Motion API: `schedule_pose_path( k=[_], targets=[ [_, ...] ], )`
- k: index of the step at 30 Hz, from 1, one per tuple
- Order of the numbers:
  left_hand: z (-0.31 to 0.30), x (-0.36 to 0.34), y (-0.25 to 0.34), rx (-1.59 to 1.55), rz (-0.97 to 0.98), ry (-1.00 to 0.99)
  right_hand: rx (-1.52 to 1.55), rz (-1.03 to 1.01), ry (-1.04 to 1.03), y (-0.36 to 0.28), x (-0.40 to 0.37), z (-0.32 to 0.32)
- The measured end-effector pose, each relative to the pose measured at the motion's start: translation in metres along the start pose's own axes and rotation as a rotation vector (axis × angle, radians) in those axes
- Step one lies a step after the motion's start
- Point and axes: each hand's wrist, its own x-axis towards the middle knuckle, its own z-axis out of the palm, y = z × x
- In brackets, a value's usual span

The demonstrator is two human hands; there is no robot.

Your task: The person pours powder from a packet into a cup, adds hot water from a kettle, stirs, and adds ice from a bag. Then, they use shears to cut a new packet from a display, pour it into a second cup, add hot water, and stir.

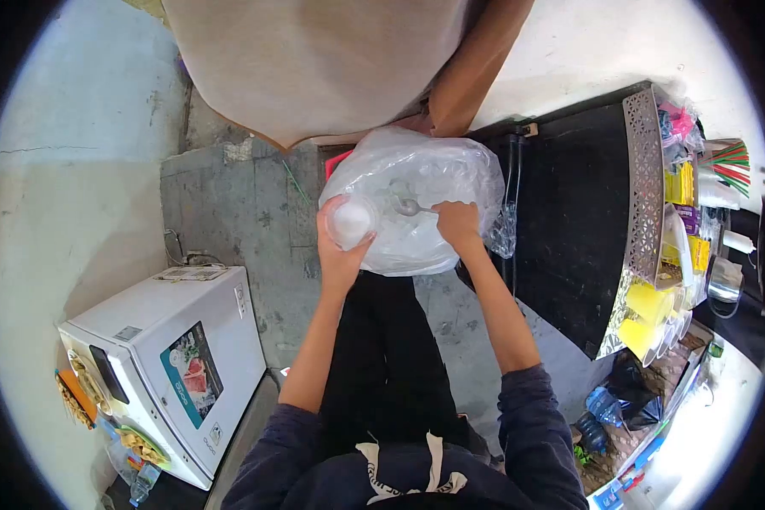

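Note:
My left hand point(340, 246) is wrapped round a clear plastic cup point(351, 220) with white contents, seen from above. A metal spoon point(410, 206) is gripped by its handle in my right hand point(457, 223), its bowl pointing left toward the cup but apart from it. Both hands are over a large clear plastic bag point(433, 166), spread wide in front of me. Something pale and translucent lies inside the bag; I cannot make out what it is. A bit of red point(337, 161) shows at the bag's left edge.
Another person point(331, 68) stands close across from me, one arm beside the bag. At left is a white freezer point(195, 365). At right, a black counter point(574, 204) holds a perforated metal rack point(644, 187), yellow cups point(650, 303) and straws point(729, 166). Bottles point(603, 406) lie lower right.

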Motion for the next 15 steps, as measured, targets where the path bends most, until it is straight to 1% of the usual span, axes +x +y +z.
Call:
schedule_pose_path(
  k=[2, 5, 9, 11, 15],
  targets=[
    [-0.001, 0.002, -0.005, 0.009, 0.008, 0.012, -0.086, 0.041, -0.144, -0.01, 0.006, -0.006],
    [-0.002, 0.001, 0.001, 0.031, 0.036, 0.011, -0.091, 0.061, -0.184, -0.024, 0.01, -0.02],
    [0.0, 0.0, 0.002, 0.011, 0.031, 0.003, -0.027, 0.004, -0.194, -0.024, 0.018, 0.011],
    [0.001, -0.001, 0.007, -0.015, -0.018, 0.002, 0.046, -0.04, -0.115, -0.027, 0.012, 0.02],
    [-0.004, -0.001, 0.004, 0.047, 0.017, -0.018, 0.151, 0.003, -0.08, -0.017, 0.005, 0.021]
  ],
)
